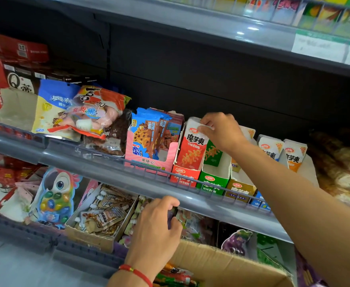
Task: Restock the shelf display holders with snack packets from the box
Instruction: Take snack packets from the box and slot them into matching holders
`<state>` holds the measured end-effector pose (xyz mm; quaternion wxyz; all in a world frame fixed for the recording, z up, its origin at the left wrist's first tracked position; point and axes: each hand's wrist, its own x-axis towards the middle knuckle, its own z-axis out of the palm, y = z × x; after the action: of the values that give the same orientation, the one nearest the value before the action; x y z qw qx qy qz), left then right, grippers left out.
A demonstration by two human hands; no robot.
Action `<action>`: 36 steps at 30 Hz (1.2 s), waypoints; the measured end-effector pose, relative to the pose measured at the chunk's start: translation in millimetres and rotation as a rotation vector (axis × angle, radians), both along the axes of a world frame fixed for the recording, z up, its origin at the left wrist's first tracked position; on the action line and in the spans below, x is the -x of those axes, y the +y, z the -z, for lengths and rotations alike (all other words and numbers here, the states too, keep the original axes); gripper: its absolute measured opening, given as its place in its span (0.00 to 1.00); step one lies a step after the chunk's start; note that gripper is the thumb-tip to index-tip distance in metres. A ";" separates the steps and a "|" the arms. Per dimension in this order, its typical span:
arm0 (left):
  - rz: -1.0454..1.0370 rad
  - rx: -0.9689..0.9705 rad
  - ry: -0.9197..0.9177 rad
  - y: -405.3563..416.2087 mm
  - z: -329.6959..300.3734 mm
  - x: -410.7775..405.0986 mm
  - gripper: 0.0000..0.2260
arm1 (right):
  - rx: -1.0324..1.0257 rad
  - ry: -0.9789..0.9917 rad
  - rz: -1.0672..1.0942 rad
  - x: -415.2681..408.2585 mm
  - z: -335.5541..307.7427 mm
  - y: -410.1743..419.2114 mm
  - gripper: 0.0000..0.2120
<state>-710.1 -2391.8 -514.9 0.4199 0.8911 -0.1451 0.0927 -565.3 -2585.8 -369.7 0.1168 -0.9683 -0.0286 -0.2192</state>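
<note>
1. The grey shelf (112,172) runs across the middle, slanting down to the right. It is the landmark here.
2. The cardboard box (221,264) sits below the shelf, at the bottom. It is open on top, and bright snack packets (176,275) show inside it by the left wrist.
3. The right hand (221,131) reaches over the shelf from the right. Its fingers and thumb pinch the white top flap of the red holder (190,154).
4. The left hand (157,222) is just under the shelf's front edge, above the box. Its fingers are curled. I cannot tell if they hold something. A red string bracelet (136,273) is on that wrist.
5. The red holder stands on the shelf, just left of the green holder (213,172). The green holder looks almost bare at the front.
6. Right of the green holder stand a yellow-brown holder (240,188) and 2 more tall white-topped ones (281,151).
7. The pink cookie box (151,141) stands on the shelf, touching the red holder's left side.
8. Loose snack bags (80,112) lie on the shelf, left of the pink cookie box.
9. A parrot candy pack (56,195) leans below the shelf, on the left.
</note>
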 end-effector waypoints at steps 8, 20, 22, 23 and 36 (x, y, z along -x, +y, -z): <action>0.021 -0.012 -0.009 4.0 -3.6 -4.4 0.14 | 0.258 -0.026 0.059 -35.8 -6.9 -1.6 0.09; 0.063 -0.001 0.008 -0.6 -4.2 -9.7 0.15 | 0.335 0.013 0.052 -58.5 -16.6 -5.4 0.14; 0.063 -0.004 0.011 -1.3 -4.4 -10.2 0.15 | 0.340 0.001 0.061 -60.3 -15.0 -4.8 0.14; 0.065 -0.006 0.009 -1.3 -4.4 -10.2 0.15 | 0.350 -0.006 0.069 -61.1 -13.6 -4.5 0.14; 0.065 -0.009 -0.002 -0.2 -1.0 -10.5 0.15 | 0.431 -0.130 0.076 -56.6 2.8 -6.5 0.16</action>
<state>-699.5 -2391.9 -513.8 0.4185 0.8877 -0.1747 0.0794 -508.7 -2592.3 -372.5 -0.1030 -0.9550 -0.0455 -0.2743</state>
